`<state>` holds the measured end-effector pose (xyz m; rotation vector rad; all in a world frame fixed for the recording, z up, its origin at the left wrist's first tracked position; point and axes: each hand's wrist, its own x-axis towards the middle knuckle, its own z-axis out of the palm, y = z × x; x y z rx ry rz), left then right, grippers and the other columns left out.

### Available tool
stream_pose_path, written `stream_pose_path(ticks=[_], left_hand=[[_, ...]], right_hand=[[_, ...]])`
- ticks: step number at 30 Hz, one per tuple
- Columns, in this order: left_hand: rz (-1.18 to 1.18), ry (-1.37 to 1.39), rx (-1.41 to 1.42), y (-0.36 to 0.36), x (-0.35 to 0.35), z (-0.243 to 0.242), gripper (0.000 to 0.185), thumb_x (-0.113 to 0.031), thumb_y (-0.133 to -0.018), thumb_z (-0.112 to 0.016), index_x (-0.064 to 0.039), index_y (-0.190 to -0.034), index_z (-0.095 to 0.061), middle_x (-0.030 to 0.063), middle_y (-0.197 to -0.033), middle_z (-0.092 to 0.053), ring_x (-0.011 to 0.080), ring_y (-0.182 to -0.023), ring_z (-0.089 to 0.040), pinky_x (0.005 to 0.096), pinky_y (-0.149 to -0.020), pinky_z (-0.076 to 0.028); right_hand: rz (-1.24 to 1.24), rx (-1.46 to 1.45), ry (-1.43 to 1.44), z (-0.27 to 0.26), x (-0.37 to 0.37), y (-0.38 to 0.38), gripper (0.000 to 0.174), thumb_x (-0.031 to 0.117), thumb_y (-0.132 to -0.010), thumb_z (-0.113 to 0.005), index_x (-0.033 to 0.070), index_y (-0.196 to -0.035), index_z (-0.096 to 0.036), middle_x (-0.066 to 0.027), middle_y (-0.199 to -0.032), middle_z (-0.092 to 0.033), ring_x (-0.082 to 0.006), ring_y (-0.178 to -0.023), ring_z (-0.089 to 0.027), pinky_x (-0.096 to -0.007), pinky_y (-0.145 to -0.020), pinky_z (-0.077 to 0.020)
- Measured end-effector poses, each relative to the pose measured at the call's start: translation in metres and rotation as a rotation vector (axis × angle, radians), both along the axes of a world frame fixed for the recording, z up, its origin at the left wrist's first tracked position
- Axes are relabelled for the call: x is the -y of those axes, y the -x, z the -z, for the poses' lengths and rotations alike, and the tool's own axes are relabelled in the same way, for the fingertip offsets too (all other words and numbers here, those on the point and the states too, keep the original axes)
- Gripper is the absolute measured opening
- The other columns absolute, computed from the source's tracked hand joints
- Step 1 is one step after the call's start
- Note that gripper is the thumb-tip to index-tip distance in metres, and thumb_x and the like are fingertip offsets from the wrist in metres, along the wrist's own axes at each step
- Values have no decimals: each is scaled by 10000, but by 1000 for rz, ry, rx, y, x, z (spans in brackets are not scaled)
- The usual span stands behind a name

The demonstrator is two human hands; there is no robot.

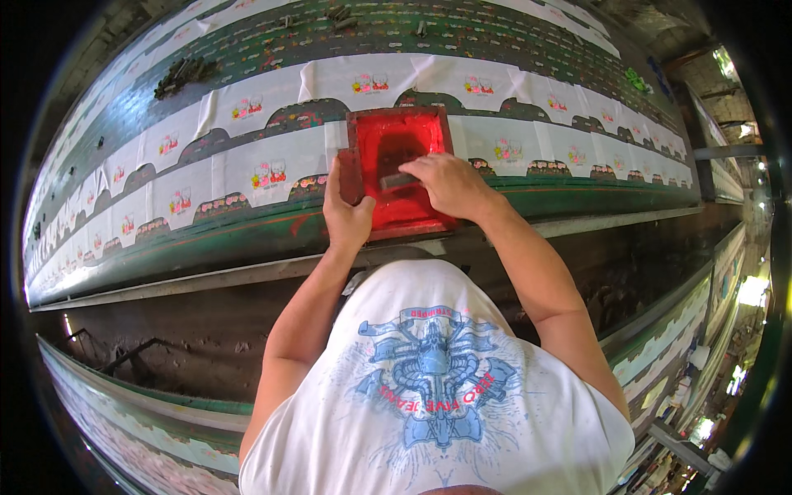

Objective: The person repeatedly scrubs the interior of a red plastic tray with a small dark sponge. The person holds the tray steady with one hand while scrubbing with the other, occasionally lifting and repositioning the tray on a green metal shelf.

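Note:
A screen-printing frame (447,133) smeared with red ink lies on the long green printing table, over the near row of white fabric pieces (396,127). My left hand (346,213) grips the frame's left side, thumb and fingers around a dark red block (349,176) there. Inside the frame, my right hand (448,182) holds a small squeegee (398,180) against the mesh. A dark patch shows in the red mesh just beyond the squeegee. Cartoon figures are printed on the fabric pieces to both sides, such as one print (269,175) left of the frame.
A pile of dark clips or scraps (185,75) sits far left on the table (557,192). Green crumpled material (637,80) lies at the far right. A dark aisle runs along the table's near edge (247,272). Another fabric-covered table (142,421) stands behind me.

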<state>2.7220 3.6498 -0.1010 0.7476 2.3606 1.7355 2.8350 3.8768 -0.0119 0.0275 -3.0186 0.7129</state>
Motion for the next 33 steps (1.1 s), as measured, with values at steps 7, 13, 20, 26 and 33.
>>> stream_pose_path(ticks=[7,13,20,26,33], left_hand=[[360,789,-695,26,28,-52,969,-515,-1083,-679,22,-1809,-328,228,-1905,-283,449,-1782,-179,682,-1425,-85],[478,933,-640,28,23,-72,1057,-525,-1039,-738,65,-1801,-302,274,-1905,-228,456,-1785,-166,687,-1422,-95],[511,851,-610,35,27,-69,1036,-448,-1022,-762,77,-1791,-308,290,-1888,-247,483,-1767,-209,698,-1412,-122],[431,774,-699,47,11,-55,926,-402,-1014,-755,57,-1748,-426,283,-1860,-328,512,-1744,-244,704,-1403,-159],[324,652,-528,84,-39,-30,891,-256,-949,-754,-5,-1750,-458,277,-1855,-361,531,-1721,-299,642,-1414,-233]], right_hand=[[102,-138,-43,22,-27,51,485,-32,-939,-629,50,-1394,-776,-190,-1357,-807,-401,-1318,-732,-524,-1154,-569],[117,-127,-62,31,-4,33,522,-51,-901,-632,56,-1389,-784,-146,-1346,-785,-390,-1262,-703,-507,-1146,-548],[86,-224,-191,33,52,-35,416,94,-992,-635,56,-1383,-770,-118,-1315,-751,-341,-1203,-677,-498,-1064,-546],[101,-177,-157,26,75,-62,409,148,-974,-709,49,-1363,-789,-116,-1290,-747,-329,-1212,-666,-472,-1073,-539],[117,3,-41,6,86,-73,591,360,-959,-865,46,-1447,-757,-135,-1371,-719,-346,-1316,-646,-506,-1132,-519]])
